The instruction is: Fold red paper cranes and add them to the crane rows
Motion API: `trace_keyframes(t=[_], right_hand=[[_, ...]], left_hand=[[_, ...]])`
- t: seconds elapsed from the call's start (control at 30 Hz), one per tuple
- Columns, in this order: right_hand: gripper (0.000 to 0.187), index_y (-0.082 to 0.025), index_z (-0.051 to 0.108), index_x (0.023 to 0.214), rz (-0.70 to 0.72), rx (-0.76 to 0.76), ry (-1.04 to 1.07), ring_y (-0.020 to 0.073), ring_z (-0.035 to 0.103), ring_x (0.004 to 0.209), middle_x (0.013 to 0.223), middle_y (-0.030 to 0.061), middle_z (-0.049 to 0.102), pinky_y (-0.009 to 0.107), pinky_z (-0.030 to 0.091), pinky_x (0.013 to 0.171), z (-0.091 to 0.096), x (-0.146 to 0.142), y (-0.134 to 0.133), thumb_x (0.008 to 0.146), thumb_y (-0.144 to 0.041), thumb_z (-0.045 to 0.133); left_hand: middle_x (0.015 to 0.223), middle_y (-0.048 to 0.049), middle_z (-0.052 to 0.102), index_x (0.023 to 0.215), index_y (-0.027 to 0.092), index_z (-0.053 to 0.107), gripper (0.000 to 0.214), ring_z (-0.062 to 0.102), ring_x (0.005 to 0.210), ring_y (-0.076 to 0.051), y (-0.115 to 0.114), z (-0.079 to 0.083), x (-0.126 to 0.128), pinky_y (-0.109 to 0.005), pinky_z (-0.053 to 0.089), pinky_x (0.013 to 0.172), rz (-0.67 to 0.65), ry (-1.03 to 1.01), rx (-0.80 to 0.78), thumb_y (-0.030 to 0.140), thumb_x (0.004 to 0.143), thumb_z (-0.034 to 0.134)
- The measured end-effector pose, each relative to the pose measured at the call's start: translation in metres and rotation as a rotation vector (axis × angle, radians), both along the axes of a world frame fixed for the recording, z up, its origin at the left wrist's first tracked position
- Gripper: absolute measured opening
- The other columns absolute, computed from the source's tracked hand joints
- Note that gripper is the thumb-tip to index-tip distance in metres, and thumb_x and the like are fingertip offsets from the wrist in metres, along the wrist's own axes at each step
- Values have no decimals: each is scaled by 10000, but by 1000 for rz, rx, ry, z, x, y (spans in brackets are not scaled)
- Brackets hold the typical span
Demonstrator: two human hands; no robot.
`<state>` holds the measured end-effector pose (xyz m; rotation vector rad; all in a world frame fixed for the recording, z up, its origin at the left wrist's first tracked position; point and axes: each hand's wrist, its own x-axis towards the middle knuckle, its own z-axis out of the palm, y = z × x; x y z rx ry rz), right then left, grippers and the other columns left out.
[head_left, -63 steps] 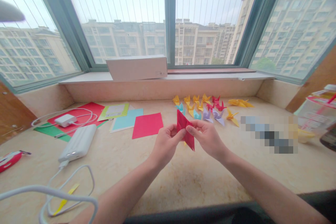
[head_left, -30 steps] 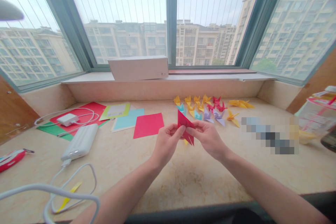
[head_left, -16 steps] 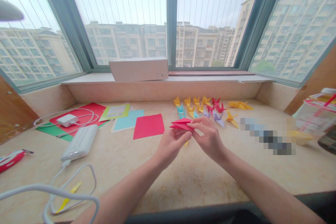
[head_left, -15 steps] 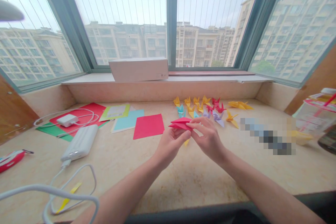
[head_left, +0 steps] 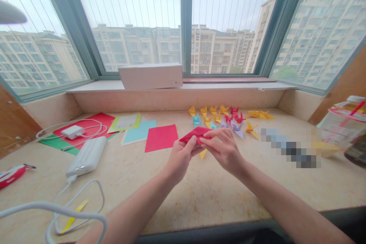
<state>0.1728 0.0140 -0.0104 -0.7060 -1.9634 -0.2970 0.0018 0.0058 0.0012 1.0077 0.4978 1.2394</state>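
Note:
A partly folded piece of red origami paper (head_left: 197, 133) is held up above the counter between both hands. My left hand (head_left: 183, 156) is closed on its left part, the thumb pressed on the near face. At its right end, the fingers of my right hand (head_left: 224, 146) pinch the paper. Behind the hands stand several folded paper cranes in yellow, red, blue and purple, among them a purple crane (head_left: 236, 129) and a yellow crane (head_left: 251, 129). A yellow paper tip (head_left: 203, 154) shows below the hands, the rest of it hidden.
On the left lie a red square sheet (head_left: 161, 138), a light-blue sheet (head_left: 140, 131), a white power bank (head_left: 87, 155), a charger (head_left: 73, 132) and a looping white cable (head_left: 57, 206). A plastic cup (head_left: 339, 126) stands at right near a blurred-out patch. A white box (head_left: 150, 76) rests on the sill.
The red paper has been turned in the hands: its open layered edge showed before, and now a broader flat face shows. My left thumb has moved onto its front.

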Motion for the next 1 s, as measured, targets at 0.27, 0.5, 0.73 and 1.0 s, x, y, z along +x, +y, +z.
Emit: trace_keyframes(t=[0.27,0.5,0.73,1.0], right_hand=[[182,-269,721,1045,35,-33,50,224,603,968,1026,45,708,432,417,875,2,1,1,904,-175,659],[181,-265,714,1057,1,-15,11,220,594,947,1014,42,707,427,398,861,0,0,-1,913,-179,647],[167,-255,703,1048,-49,49,-73,213,607,947,1033,40,712,428,380,875,3,7,1,910,-176,652],[100,-227,676,989,-74,39,-62,201,624,901,975,33,725,424,364,883,6,2,-2,913,-170,644]], left_hand=[[1042,-119,757,1059,130,751,273,681,1054,-274,1,-2,0,-448,486,1021,6,6,20,290,843,702],[1061,-101,753,1041,152,758,281,668,1055,-256,2,-4,-1,-416,491,1005,37,44,3,242,775,759],[1085,-89,753,1027,173,764,261,662,1076,-243,3,-1,-3,-393,483,1010,56,-20,-9,209,769,748],[1014,-85,763,978,149,764,220,682,1001,-219,1,-2,-1,-388,499,989,18,-68,4,160,760,734]])
